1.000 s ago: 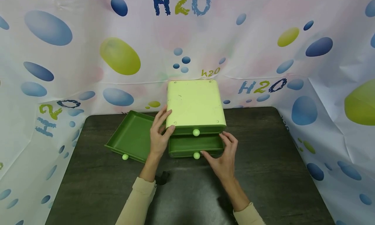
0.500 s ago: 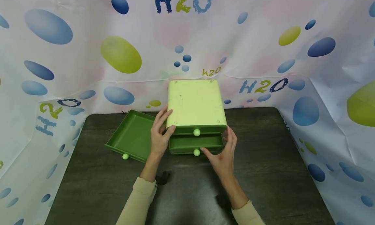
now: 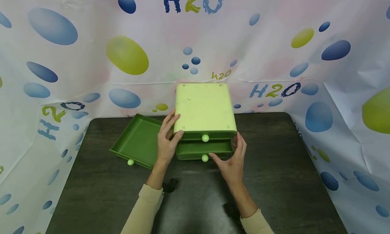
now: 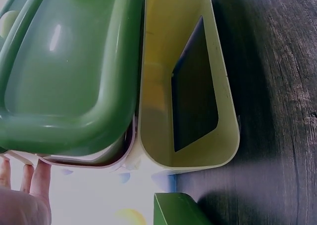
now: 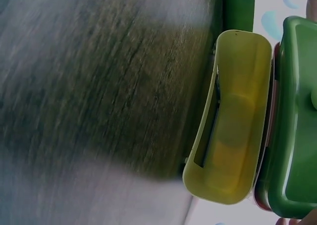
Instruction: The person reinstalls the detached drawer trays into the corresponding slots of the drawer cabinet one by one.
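A pale yellow-green mini drawer unit (image 3: pixel 204 107) with dark green drawers stands at the table's back. Its upper drawer (image 3: pixel 192 135) sits in; the drawer below (image 3: pixel 189 155) sticks out at the front, with a round light-green knob. My left hand (image 3: pixel 166 146) holds the unit's left front corner, thumb in front, fingers along the side. My right hand (image 3: pixel 233 163) holds the projecting drawer's right front corner, thumb beside the knob, fingers at the side near the casing. Beneath the green drawers, a bare yellow slot (image 4: pixel 229 136) with a cut-out shows in the left wrist view.
A separate green drawer (image 3: pixel 137 139) lies slanted on the dark wooden table (image 3: pixel 274 173), left of the unit, partly behind my left hand. A white sheet (image 3: pixel 259 51) printed with blue and green drops rises behind and at both sides.
The projecting drawer has slid slightly inward. My right fingers have shifted up along its side towards the casing's corner, thumb still on the front. The left hand has kept its place.
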A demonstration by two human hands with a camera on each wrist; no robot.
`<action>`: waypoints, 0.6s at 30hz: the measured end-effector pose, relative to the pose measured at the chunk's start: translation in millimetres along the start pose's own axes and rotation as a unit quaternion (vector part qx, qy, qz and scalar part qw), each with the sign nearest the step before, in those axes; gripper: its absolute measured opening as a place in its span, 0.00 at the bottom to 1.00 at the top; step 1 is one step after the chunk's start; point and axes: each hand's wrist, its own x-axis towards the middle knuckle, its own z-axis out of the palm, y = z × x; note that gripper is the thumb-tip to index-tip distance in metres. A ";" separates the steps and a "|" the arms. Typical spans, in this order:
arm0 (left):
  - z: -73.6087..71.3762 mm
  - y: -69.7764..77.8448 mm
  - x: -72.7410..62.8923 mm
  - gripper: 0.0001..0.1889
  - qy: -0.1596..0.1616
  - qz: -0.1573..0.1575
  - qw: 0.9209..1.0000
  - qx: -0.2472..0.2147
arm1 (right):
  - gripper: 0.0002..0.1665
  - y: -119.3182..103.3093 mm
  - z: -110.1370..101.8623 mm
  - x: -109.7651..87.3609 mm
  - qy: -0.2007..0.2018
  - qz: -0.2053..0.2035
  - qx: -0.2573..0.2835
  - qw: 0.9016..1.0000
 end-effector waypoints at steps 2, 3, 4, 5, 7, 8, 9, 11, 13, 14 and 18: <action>-0.3 0.2 -0.2 0.27 0.001 -0.002 1.000 -0.002 | 0.70 -0.6 1.3 -0.4 0.001 0.025 -0.001 1.000; -0.6 0.4 -0.2 0.27 0.001 -0.004 1.000 -0.003 | 0.69 -0.5 2.1 -0.6 0.002 0.038 -0.002 0.999; -0.7 0.2 -0.2 0.27 0.001 -0.006 1.000 -0.002 | 0.68 -0.5 2.7 -1.0 0.003 0.051 -0.003 0.999; -0.6 0.4 -0.2 0.27 0.000 -0.007 1.000 -0.002 | 0.67 -0.1 3.3 -1.3 0.004 0.062 -0.004 0.998; -0.4 0.4 -0.2 0.27 0.001 -0.009 1.000 -0.002 | 0.65 0.3 4.2 -1.4 0.003 0.078 -0.006 0.997; -0.4 0.5 -0.3 0.27 0.000 -0.010 1.000 -0.002 | 0.64 0.6 4.7 -1.3 0.002 0.082 -0.005 0.997; -0.3 0.5 -0.3 0.27 0.001 -0.010 1.000 -0.003 | 0.63 0.9 5.1 -1.2 0.002 0.085 -0.005 0.996; -0.2 0.6 -0.5 0.27 0.002 -0.009 1.000 -0.003 | 0.62 1.2 5.7 -0.7 -0.001 0.088 -0.005 0.996; -0.3 0.2 -0.4 0.27 0.003 -0.008 1.000 -0.003 | 0.61 1.3 6.4 -0.3 -0.005 0.094 -0.003 0.996; -0.3 0.3 -0.5 0.27 0.004 -0.007 1.000 -0.004 | 0.61 1.4 6.8 -0.3 -0.007 0.097 -0.003 0.995; -0.2 -0.2 -0.6 0.26 0.006 -0.008 1.000 -0.004 | 0.59 1.4 7.9 -0.3 -0.012 0.104 0.000 0.995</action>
